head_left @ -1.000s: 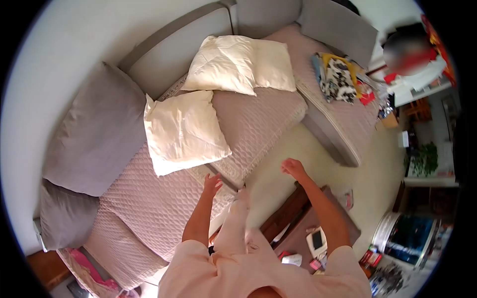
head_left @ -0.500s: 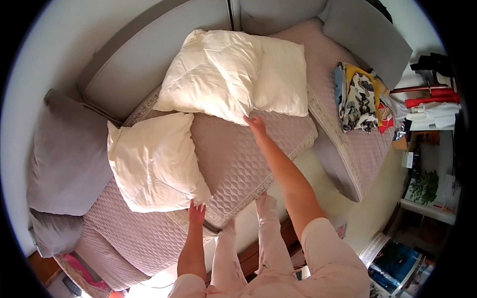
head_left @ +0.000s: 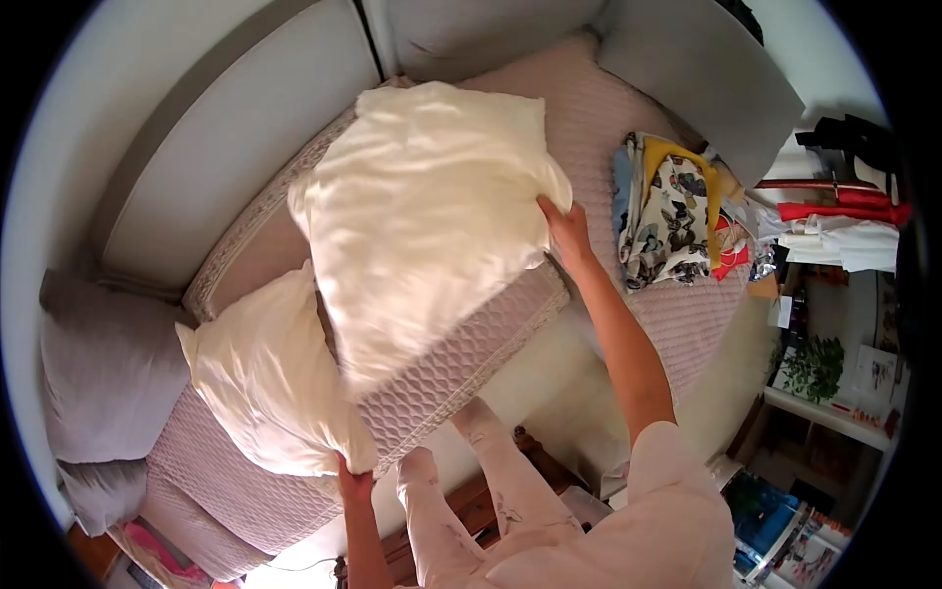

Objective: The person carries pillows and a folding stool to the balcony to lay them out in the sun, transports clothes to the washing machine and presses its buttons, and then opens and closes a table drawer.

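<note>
The person's right hand point(head_left: 569, 234) has its grip clamped on the right edge of the large pillow point(head_left: 422, 206), pinching only a little fabric near a corner. The left hand point(head_left: 355, 479) has its grip closed on the near corner of the left pillow point(head_left: 265, 383), with part of the fingers hidden by the cloth. Both cream pillows lie over the quilted cover point(head_left: 491, 339) of the sofa, the large one farther off and to the right, its near corner close to the left pillow or overlapping it (blur there makes it hard to say whether they touch).

Each pillow is held at one place only, so a slick cover could slip from the fingers, or a soft filling could sag and twist the free end away. If the two swing together, they may snag or push one another; pulled too far near, either could slide over the sofa's edge to the floor point(head_left: 554, 393). A wide sweep to the right might knock the folded clothes point(head_left: 672, 211), which sit just beyond the right hand. Farther out, a grey cushion point(head_left: 113, 368) leans at the left and a plant point(head_left: 814, 368) stands at the right.
</note>
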Demonstrator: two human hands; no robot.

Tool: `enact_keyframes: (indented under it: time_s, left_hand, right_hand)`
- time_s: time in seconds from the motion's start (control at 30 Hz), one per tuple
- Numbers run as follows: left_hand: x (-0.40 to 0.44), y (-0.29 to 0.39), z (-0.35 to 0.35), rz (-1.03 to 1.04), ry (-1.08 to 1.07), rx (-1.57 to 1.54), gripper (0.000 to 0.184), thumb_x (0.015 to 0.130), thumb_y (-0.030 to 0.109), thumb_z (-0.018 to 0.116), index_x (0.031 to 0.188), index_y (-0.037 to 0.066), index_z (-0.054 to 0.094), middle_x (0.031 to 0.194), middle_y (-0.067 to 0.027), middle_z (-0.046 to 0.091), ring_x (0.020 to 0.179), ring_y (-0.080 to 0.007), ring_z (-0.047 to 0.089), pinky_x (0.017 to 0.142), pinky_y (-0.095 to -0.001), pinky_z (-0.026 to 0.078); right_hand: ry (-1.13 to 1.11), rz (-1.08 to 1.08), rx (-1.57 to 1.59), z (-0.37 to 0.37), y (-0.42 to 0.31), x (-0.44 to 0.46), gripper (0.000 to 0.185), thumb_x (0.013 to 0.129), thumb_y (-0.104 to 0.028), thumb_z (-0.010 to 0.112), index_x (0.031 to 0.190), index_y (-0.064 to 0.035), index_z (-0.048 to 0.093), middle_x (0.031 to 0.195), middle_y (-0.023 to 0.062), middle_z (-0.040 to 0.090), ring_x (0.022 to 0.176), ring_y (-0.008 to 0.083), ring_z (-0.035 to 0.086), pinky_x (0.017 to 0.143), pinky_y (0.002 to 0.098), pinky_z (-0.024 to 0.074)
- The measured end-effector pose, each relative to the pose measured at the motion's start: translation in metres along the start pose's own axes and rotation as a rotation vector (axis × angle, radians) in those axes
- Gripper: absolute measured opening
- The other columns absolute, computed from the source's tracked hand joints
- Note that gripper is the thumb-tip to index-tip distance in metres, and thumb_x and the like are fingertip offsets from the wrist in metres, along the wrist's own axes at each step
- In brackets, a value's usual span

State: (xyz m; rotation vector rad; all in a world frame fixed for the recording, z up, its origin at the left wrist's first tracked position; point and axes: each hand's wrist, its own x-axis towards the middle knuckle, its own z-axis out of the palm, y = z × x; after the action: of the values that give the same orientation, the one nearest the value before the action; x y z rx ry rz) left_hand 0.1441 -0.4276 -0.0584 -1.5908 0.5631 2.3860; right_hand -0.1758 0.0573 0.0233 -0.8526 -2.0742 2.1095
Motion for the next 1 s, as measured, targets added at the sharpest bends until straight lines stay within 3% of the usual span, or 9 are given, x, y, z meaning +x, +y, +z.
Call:
enact_keyframes:
  time_s: [0.13, 0.33, 0.43, 0.67, 0.73, 0.77, 0.83, 0.93, 1.0]
  left_hand:
    - [-0.010, -0.062, 0.011, 0.004, 0.007, 0.028, 0.043, 0.081, 0.030, 0.055, 0.116, 0.006, 0.043, 0.113, -0.0082, 0.050, 0.105, -0.0241, 0.047, 0.090, -0.0419, 0.038]
    - [0.004, -0.093, 0.066, 0.057, -0.116, -0.171, 0.047, 0.076, 0.026, 0.062, 0.115, 0.007, 0.044, 0.113, -0.0080, 0.049, 0.106, -0.0241, 0.044, 0.090, -0.0416, 0.036]
    - [0.027, -0.099, 0.057, 0.056, -0.033, -0.311, 0.048, 0.076, 0.026, 0.062, 0.116, 0.008, 0.043, 0.111, -0.0084, 0.050, 0.105, -0.0244, 0.045, 0.089, -0.0427, 0.036]
    - [-0.061, 0.000, 0.099, 0.427, 0.355, 0.247, 0.056, 0.073, 0.020, 0.066, 0.120, 0.007, 0.039, 0.100, -0.0072, 0.056, 0.085, -0.0215, 0.057, 0.067, -0.0328, 0.052]
    - [-0.111, 0.054, 0.108, 0.565, 0.173, 0.229, 0.055, 0.074, 0.024, 0.064, 0.118, 0.002, 0.039, 0.100, -0.0116, 0.056, 0.083, -0.0230, 0.058, 0.068, -0.0319, 0.052]
    - [-0.147, 0.077, 0.120, 0.632, 0.005, 0.251, 0.054, 0.079, 0.028, 0.058, 0.119, -0.002, 0.038, 0.102, -0.0137, 0.055, 0.086, -0.0249, 0.057, 0.072, -0.0329, 0.050]
    - [-0.229, 0.114, 0.135, 0.759, 0.103, 0.148, 0.052, 0.080, 0.029, 0.055, 0.119, -0.001, 0.039, 0.102, -0.0152, 0.055, 0.084, -0.0273, 0.057, 0.072, -0.0338, 0.050]
    - [-0.276, 0.157, 0.010, 1.070, 0.091, 0.653, 0.053, 0.087, 0.035, 0.038, 0.122, -0.005, 0.035, 0.113, -0.0175, 0.049, 0.099, -0.0285, 0.051, 0.086, -0.0362, 0.042]
    - [-0.274, 0.161, -0.049, 0.864, -0.201, 0.425, 0.050, 0.088, 0.033, 0.035, 0.123, -0.003, 0.034, 0.113, -0.0161, 0.049, 0.100, -0.0276, 0.050, 0.087, -0.0352, 0.041]
  right_hand:
    - [0.137, 0.140, -0.519, -0.098, 0.134, 0.037, 0.038, 0.069, -0.023, 0.065, 0.098, -0.0002, 0.058, 0.086, 0.0151, 0.062, 0.077, 0.0179, 0.060, 0.069, 0.0298, 0.0457]
    - [-0.075, 0.225, 0.220, -0.102, 0.196, 0.037, 0.046, 0.072, -0.023, 0.066, 0.111, -0.0039, 0.051, 0.100, 0.0089, 0.058, 0.091, 0.0195, 0.055, 0.075, 0.0320, 0.0436]
    - [-0.251, 0.516, 0.228, -0.106, 0.183, 0.046, 0.046, 0.073, -0.020, 0.066, 0.112, -0.0002, 0.049, 0.101, 0.0093, 0.058, 0.094, 0.0190, 0.054, 0.076, 0.0318, 0.0436]
    - [-0.202, 0.194, -0.167, -0.017, 0.001, -0.006, 0.036, 0.075, -0.026, 0.063, 0.096, 0.0024, 0.057, 0.085, 0.0096, 0.061, 0.073, 0.0153, 0.060, 0.064, 0.0270, 0.0468]
    - [-0.277, 0.004, -0.199, 0.004, -0.056, -0.034, 0.035, 0.073, -0.030, 0.065, 0.089, 0.0008, 0.060, 0.069, 0.0030, 0.059, 0.058, 0.0097, 0.053, 0.052, 0.0251, 0.0421]
    - [-0.366, 0.110, -0.313, 0.018, -0.110, -0.065, 0.035, 0.074, -0.031, 0.065, 0.090, -0.0003, 0.059, 0.066, 0.0013, 0.057, 0.053, 0.0064, 0.050, 0.047, 0.0223, 0.0397]
    - [-0.491, -0.052, -0.108, 0.045, -0.182, -0.128, 0.035, 0.075, -0.031, 0.064, 0.092, -0.0010, 0.059, 0.067, 0.0019, 0.058, 0.051, 0.0050, 0.050, 0.043, 0.0203, 0.0388]
    - [-0.528, -0.036, 0.262, 0.063, -0.226, -0.191, 0.036, 0.077, -0.025, 0.062, 0.100, 0.0005, 0.056, 0.073, 0.0063, 0.061, 0.057, 0.0119, 0.058, 0.053, 0.0244, 0.0487]
    - [-0.451, 0.026, 0.028, 0.079, -0.171, -0.186, 0.038, 0.076, -0.024, 0.062, 0.101, 0.0037, 0.055, 0.076, 0.0077, 0.061, 0.059, 0.0126, 0.058, 0.055, 0.0250, 0.0494]
